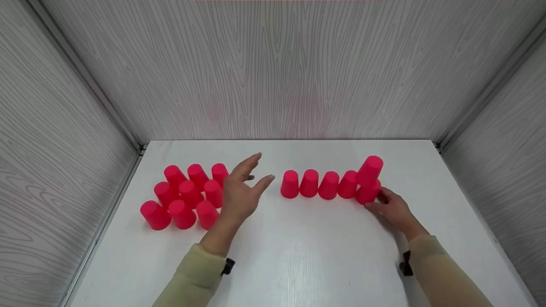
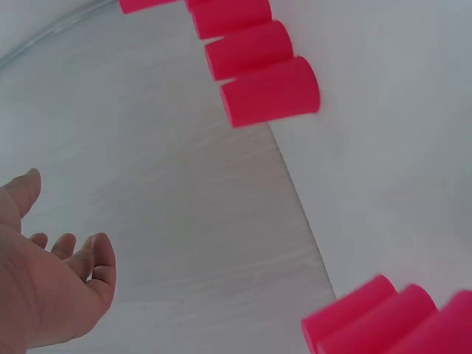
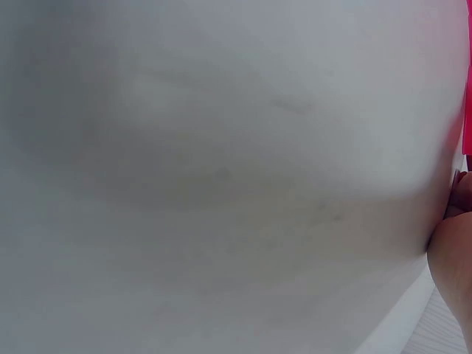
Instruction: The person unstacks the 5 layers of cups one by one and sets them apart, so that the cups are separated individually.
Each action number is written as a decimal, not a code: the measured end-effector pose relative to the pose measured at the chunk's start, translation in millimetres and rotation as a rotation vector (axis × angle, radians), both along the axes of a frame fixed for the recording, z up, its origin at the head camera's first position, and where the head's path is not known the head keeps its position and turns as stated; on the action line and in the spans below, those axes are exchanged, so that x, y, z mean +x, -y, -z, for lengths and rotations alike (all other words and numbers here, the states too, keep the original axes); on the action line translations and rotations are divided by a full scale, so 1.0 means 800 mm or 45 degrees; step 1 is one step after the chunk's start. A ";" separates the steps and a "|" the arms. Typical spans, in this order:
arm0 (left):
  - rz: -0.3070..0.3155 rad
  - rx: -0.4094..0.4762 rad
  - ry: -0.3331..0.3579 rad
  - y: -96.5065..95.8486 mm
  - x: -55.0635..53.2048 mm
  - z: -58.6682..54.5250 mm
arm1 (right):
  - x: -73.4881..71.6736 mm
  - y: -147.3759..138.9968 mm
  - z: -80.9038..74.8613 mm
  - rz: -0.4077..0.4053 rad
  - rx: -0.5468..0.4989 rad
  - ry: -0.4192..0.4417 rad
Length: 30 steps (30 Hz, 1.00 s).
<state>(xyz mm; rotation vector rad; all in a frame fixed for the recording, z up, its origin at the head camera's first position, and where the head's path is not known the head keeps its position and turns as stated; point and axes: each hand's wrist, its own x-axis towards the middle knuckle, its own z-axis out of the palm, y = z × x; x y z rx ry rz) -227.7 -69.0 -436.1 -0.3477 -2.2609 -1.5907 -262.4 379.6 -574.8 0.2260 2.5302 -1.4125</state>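
Several red cups stand upside down in a row on the white table, with the row's left-end cup (image 1: 289, 184) nearest the middle. At the right end, my right hand (image 1: 394, 209) holds the lower cup (image 1: 367, 194) between thumb and fingers. An upper cup (image 1: 370, 169) sits above it, leaning slightly; exactly how it rests cannot be made out. My left hand (image 1: 241, 194) is raised with fingers and thumb spread, holding nothing, beside the left group of cups (image 1: 191, 194). In the right wrist view only part of the right hand (image 3: 453, 228) and a red cup's edge (image 3: 468, 110) show.
The left group has several upside-down red cups in three rows, partly hidden by the left hand. Wood-grain panels, a back wall (image 1: 281, 72), a left wall (image 1: 55, 140) and a right wall (image 1: 503, 140), enclose the white table (image 1: 298, 256).
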 end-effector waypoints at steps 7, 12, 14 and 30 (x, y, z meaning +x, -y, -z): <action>0.244 -0.058 0.037 -0.108 -0.043 -0.017 | -0.001 -0.003 0.005 -0.016 -0.003 -0.006; 0.362 -0.081 0.136 -0.177 -0.061 -0.023 | -0.003 -0.005 0.008 -0.024 -0.043 -0.060; 0.391 -0.094 0.178 -0.199 -0.067 -0.022 | -0.004 -0.006 0.009 -0.019 -0.045 -0.068; 0.411 -0.263 0.351 -0.298 -0.095 0.025 | -0.007 -0.008 0.010 -0.023 -0.010 -0.070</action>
